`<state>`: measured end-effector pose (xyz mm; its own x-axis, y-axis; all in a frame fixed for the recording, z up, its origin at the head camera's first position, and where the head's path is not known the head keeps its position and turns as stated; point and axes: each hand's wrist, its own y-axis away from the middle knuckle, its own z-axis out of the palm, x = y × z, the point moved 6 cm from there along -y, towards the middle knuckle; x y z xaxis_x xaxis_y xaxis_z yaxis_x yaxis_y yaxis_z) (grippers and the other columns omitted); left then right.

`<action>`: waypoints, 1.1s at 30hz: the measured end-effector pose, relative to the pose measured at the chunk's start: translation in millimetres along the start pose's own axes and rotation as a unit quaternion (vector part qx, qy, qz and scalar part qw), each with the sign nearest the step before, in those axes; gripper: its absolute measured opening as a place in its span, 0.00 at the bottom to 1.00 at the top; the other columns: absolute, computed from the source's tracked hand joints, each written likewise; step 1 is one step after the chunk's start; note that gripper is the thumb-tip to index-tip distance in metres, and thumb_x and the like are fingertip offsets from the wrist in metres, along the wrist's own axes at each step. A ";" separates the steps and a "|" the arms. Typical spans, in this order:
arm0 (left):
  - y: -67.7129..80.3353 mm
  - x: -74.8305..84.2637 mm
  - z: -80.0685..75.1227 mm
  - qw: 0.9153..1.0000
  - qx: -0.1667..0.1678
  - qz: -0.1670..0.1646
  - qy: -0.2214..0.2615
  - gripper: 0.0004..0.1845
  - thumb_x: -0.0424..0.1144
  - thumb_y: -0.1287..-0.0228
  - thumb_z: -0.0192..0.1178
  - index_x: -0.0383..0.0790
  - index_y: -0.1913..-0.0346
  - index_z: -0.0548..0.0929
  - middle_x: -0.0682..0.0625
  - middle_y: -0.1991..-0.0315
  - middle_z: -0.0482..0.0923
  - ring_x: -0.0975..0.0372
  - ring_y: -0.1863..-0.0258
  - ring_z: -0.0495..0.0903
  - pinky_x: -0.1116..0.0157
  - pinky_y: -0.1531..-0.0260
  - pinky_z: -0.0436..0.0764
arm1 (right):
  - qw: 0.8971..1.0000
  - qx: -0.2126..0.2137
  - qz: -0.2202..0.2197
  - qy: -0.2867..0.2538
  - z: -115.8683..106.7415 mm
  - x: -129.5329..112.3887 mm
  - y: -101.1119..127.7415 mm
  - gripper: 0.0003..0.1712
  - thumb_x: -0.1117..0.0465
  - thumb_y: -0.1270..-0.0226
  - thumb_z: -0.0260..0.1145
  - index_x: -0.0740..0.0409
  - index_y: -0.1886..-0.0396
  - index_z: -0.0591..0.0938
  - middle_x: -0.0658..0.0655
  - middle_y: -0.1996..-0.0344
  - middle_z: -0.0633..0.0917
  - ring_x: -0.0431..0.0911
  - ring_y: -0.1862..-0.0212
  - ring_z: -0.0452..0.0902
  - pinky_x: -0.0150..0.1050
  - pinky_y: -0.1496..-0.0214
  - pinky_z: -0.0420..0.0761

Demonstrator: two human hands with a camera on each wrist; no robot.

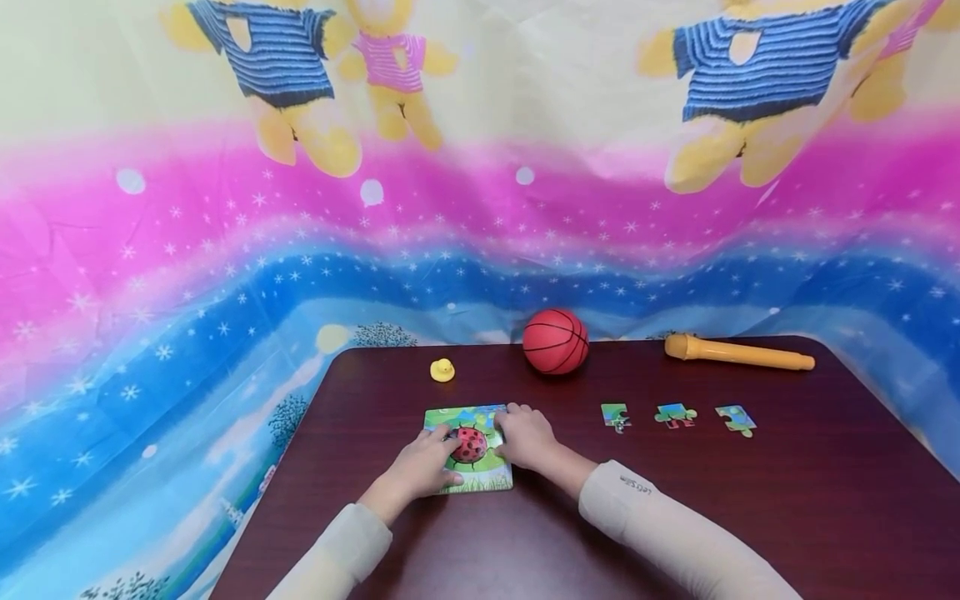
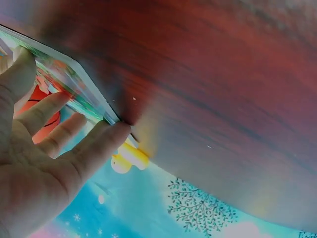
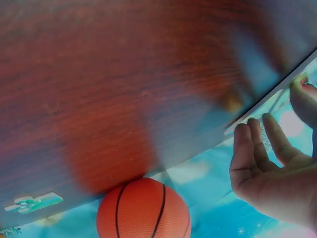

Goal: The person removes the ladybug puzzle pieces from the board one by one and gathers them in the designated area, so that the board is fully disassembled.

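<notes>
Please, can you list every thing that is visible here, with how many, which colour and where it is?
puzzle board: 1, green with a red ladybird, near front of the table, under both hands
loose puzzle pieces: 3, green and blue, in a row right of the board
ball: 1, orange-red with black lines, at the back, middle
duck: 1, yellow, at the back, left of the ball
toy microphone: 1, yellow-orange, lying at the back right
table: 1, dark red-brown
cloth backdrop: 1, pink and blue with yellow bears, behind the table
left hand: 1, fingers flat on the board's left side
right hand: 1, fingers on the board's right edge
</notes>
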<state>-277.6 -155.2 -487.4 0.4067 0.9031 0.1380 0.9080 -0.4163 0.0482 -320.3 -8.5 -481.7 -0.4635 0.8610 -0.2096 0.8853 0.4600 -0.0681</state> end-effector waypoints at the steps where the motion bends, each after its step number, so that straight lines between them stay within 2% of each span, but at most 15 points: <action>1: -0.3 0.6 0.2 1.000 -0.001 0.001 -0.002 0.32 0.55 0.47 0.67 0.40 0.41 0.77 0.45 0.42 0.69 0.49 0.46 0.71 0.54 0.50 0.76 | 1.000 0.010 0.003 -0.010 -1.4 0.9 -0.7 0.16 0.53 0.50 0.74 0.53 0.63 0.82 0.53 0.67 0.79 0.48 0.64 0.74 0.45 0.62 0.76; 4: -1.2 2.2 0.6 1.000 -0.005 0.003 -0.010 0.33 0.55 0.46 0.66 0.40 0.41 0.77 0.46 0.42 0.70 0.48 0.46 0.72 0.55 0.49 0.76 | 0.998 0.028 0.019 -0.058 -3.0 4.1 -2.0 0.09 0.59 0.48 0.72 0.52 0.67 0.81 0.50 0.73 0.78 0.45 0.69 0.73 0.41 0.68 0.75; 8: -2.1 3.4 0.0 1.000 -0.009 0.000 -0.009 0.32 0.54 0.46 0.67 0.40 0.41 0.77 0.47 0.43 0.71 0.48 0.46 0.72 0.54 0.48 0.75 | 0.990 0.037 0.040 -0.130 -5.2 6.7 -1.3 0.08 0.65 0.49 0.70 0.53 0.71 0.79 0.47 0.79 0.76 0.42 0.76 0.70 0.37 0.76 0.71; 12: -2.6 4.3 -0.2 1.000 -0.013 0.000 -0.015 0.32 0.55 0.46 0.67 0.40 0.41 0.77 0.46 0.44 0.71 0.48 0.48 0.72 0.55 0.49 0.75 | 0.981 0.032 0.042 -0.185 -8.0 6.5 0.7 0.09 0.67 0.52 0.69 0.54 0.75 0.76 0.46 0.82 0.74 0.41 0.78 0.67 0.35 0.77 0.68; 15: -2.5 4.9 -0.6 1.000 -0.013 0.002 -0.021 0.33 0.55 0.46 0.67 0.39 0.41 0.77 0.46 0.44 0.71 0.49 0.48 0.73 0.55 0.49 0.75 | 0.978 0.020 0.037 -0.206 -7.9 6.4 1.9 0.10 0.65 0.51 0.70 0.54 0.76 0.75 0.46 0.81 0.73 0.41 0.78 0.67 0.34 0.75 0.68; 18: -2.4 5.5 -0.7 1.000 -0.011 0.003 -0.009 0.31 0.53 0.46 0.67 0.42 0.41 0.75 0.47 0.47 0.72 0.50 0.51 0.74 0.55 0.52 0.76 | 0.977 0.016 0.035 -0.211 -6.8 6.7 2.8 0.10 0.65 0.51 0.69 0.55 0.74 0.75 0.46 0.80 0.73 0.41 0.78 0.67 0.34 0.75 0.68; 21: -1.2 6.4 -0.8 1.000 -0.011 0.009 0.010 0.25 0.51 0.45 0.67 0.49 0.46 0.74 0.49 0.52 0.73 0.52 0.54 0.74 0.56 0.57 0.77 | 0.978 0.024 0.036 -0.205 -6.4 7.1 2.2 0.09 0.67 0.52 0.68 0.56 0.73 0.75 0.47 0.80 0.73 0.41 0.78 0.66 0.34 0.74 0.67; 24: 1.2 8.6 0.7 1.000 -0.017 0.024 0.010 0.18 0.49 0.42 0.65 0.54 0.51 0.74 0.48 0.54 0.72 0.51 0.53 0.75 0.56 0.61 0.78 | 0.979 0.030 0.039 -0.200 -5.0 8.3 0.7 0.09 0.68 0.53 0.67 0.56 0.73 0.75 0.47 0.81 0.73 0.42 0.78 0.66 0.35 0.74 0.68; 28: 5.1 12.6 3.9 0.999 -0.030 0.041 -0.006 0.19 0.47 0.38 0.62 0.60 0.44 0.74 0.40 0.45 0.70 0.41 0.45 0.72 0.56 0.63 0.80 | 0.979 0.025 0.048 -0.195 -1.2 10.5 -1.8 0.09 0.68 0.52 0.68 0.56 0.72 0.77 0.47 0.81 0.74 0.41 0.77 0.68 0.35 0.73 0.69; 33: 8.6 15.8 4.8 0.998 -0.049 0.037 -0.013 0.23 0.46 0.34 0.57 0.67 0.38 0.71 0.35 0.39 0.64 0.32 0.40 0.63 0.53 0.62 0.81 | 0.980 0.019 0.053 -0.192 1.0 11.5 -3.6 0.08 0.67 0.51 0.69 0.56 0.70 0.78 0.47 0.81 0.74 0.41 0.77 0.68 0.35 0.73 0.70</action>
<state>-262.9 -144.0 -489.5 0.4753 0.8719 0.1181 0.8620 -0.4883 0.1360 -328.8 -0.5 -484.8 -0.3274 0.7553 -0.5677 0.9318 0.3576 -0.0616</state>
